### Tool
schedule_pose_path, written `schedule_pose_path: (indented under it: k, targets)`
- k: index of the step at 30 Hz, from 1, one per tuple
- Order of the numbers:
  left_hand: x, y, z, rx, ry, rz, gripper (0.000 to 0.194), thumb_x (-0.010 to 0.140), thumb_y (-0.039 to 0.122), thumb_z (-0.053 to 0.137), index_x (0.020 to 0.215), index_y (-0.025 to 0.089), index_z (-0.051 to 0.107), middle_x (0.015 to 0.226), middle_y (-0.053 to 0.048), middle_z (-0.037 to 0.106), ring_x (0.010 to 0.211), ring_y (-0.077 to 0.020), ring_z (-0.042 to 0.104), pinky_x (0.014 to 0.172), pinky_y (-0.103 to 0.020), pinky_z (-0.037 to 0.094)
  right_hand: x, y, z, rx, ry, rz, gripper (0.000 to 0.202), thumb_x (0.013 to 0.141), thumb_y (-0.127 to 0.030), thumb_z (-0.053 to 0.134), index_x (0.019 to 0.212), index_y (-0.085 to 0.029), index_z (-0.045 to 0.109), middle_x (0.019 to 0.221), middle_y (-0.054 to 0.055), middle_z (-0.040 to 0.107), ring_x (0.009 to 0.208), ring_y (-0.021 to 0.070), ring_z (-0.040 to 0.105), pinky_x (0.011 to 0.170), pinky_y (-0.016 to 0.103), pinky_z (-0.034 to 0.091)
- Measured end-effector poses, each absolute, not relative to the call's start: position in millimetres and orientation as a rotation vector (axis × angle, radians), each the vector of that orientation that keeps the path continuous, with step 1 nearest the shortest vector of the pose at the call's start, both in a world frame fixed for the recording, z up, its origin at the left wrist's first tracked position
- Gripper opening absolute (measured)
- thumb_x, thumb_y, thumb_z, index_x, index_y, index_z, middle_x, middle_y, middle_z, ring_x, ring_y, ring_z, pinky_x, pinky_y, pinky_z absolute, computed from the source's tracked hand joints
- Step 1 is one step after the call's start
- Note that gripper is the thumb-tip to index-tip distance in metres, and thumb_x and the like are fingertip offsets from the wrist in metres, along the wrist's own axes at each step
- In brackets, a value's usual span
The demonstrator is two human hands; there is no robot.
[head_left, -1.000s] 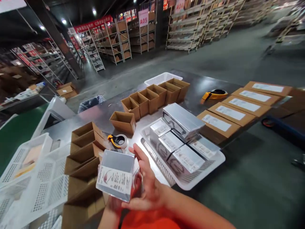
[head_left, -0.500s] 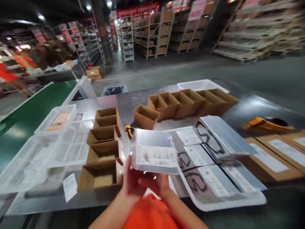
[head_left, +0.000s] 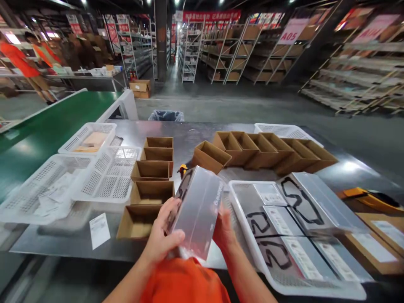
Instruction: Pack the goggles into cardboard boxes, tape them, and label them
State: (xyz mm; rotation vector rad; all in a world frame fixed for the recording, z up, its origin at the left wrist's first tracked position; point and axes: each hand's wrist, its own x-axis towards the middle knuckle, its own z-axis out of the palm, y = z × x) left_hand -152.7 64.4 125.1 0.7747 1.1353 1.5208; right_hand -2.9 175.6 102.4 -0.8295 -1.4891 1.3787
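A silvery-grey product box (head_left: 198, 206) with lettering along one side is tilted up in front of me, between both hands. My left hand (head_left: 164, 229) grips its left side, thumb across the front face. My right hand (head_left: 224, 229) presses against its right side, its fingers partly hidden behind the box. To the right, a white plastic basket (head_left: 267, 275) holds several similar grey boxes (head_left: 303, 254) with printed labels, one of them lying on top. Open brown cartons (head_left: 143, 219) stand in a column just left of my left hand.
More open cartons (head_left: 243, 145) form a row at the back. White baskets (head_left: 110, 174) and a paper slip (head_left: 99, 230) lie on the left. Labelled cartons (head_left: 370, 246) and a yellow-black tool (head_left: 370, 198) are at right. A green conveyor (head_left: 63, 122) runs along the left.
The held box has turned from its label side to a plain face with lettering and now stands more upright. My hands have shifted to its two sides. The camera view has swung left.
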Motion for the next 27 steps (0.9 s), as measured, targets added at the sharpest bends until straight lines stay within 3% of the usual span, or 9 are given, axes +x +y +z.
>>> schedule_pose_path:
  k: [3,6,9,11,14,16,20,23,27]
  targets:
    - [-172,45,110,0.983,1.18,1.441,0.074,0.061,0.051,0.082,0.129,0.026,0.063,0.16,-0.009,0.028,0.146,-0.038,0.025,0.118,-0.045,0.025,-5,166,100,-0.853,-1.277,1.716,0.056,0.077,-0.071,0.057,0.086,-0.017,0.069,0.078,0.014,0.074,0.07,0.0307,0.072,0.061,0.045,0.062]
    - [-220,25,89,1.048,1.557,1.481,0.064,0.072,0.056,0.069,0.129,0.026,0.061,0.153,-0.012,0.04,0.14,-0.0351,0.036,0.112,-0.047,0.034,-21,158,94,-0.891,-1.227,1.636,0.05,0.078,-0.058,0.063,0.109,-0.019,0.065,0.088,0.011,0.074,0.073,0.0277,0.072,0.064,0.042,0.062]
    - [-277,6,57,0.814,2.34,1.358,0.052,0.069,0.044,0.07,0.114,0.02,0.066,0.124,-0.015,0.062,0.117,-0.0341,0.056,0.1,-0.048,0.044,-60,150,91,-0.773,-1.416,1.45,0.077,0.073,-0.06,0.069,0.137,-0.026,0.045,0.112,0.011,0.069,0.094,0.0285,0.07,0.076,0.043,0.061]
    - [-303,-4,33,0.769,2.357,1.164,0.036,0.065,0.037,0.069,0.097,0.019,0.07,0.095,-0.009,0.07,0.087,-0.0286,0.065,0.082,-0.042,0.052,-89,149,89,-0.616,-1.676,1.334,0.094,0.068,-0.061,0.074,0.146,-0.027,0.034,0.135,0.014,0.055,0.118,0.032,0.06,0.093,0.048,0.055]
    - [-315,-14,5,0.762,2.247,1.124,0.018,0.067,0.031,0.063,0.079,0.02,0.071,0.067,-0.002,0.065,0.063,-0.0215,0.061,0.064,-0.033,0.049,-115,154,84,-0.356,-2.105,1.095,0.094,0.069,-0.056,0.076,0.148,-0.027,0.034,0.155,0.014,0.028,0.142,0.0354,0.033,0.111,0.053,0.036]
    - [-309,-17,-5,0.771,2.253,1.188,0.023,0.069,0.033,0.06,0.083,0.02,0.073,0.068,-0.002,0.064,0.066,-0.0219,0.061,0.064,-0.033,0.049,-117,159,78,-0.22,-2.348,0.946,0.087,0.073,-0.05,0.074,0.148,-0.028,0.036,0.158,0.013,0.02,0.144,0.0362,0.027,0.112,0.054,0.032]
    - [-291,-17,-11,0.876,2.227,1.303,0.037,0.078,0.035,0.054,0.104,0.019,0.075,0.075,-0.003,0.063,0.063,-0.0177,0.058,0.063,-0.031,0.05,-112,162,66,-0.177,-2.822,0.711,0.085,0.07,-0.043,0.076,0.147,-0.033,0.041,0.157,0.015,0.019,0.136,0.0406,0.033,0.104,0.059,0.035]
    - [-283,-14,-13,0.886,2.232,1.332,0.039,0.084,0.034,0.05,0.11,0.019,0.074,0.077,-0.003,0.061,0.064,-0.0168,0.059,0.065,-0.03,0.052,-119,154,55,-0.248,-3.029,0.627,0.079,0.074,-0.052,0.072,0.146,-0.035,0.043,0.155,0.017,0.025,0.13,0.0411,0.038,0.101,0.06,0.035]
    - [-283,-11,-17,0.892,2.152,1.369,0.042,0.088,0.041,0.049,0.114,0.018,0.072,0.085,-0.006,0.063,0.076,-0.02,0.064,0.073,-0.033,0.055,-134,145,33,-0.195,-3.089,0.557,0.072,0.085,-0.067,0.054,0.148,-0.035,0.038,0.158,0.017,0.024,0.136,0.0406,0.032,0.105,0.062,0.03]
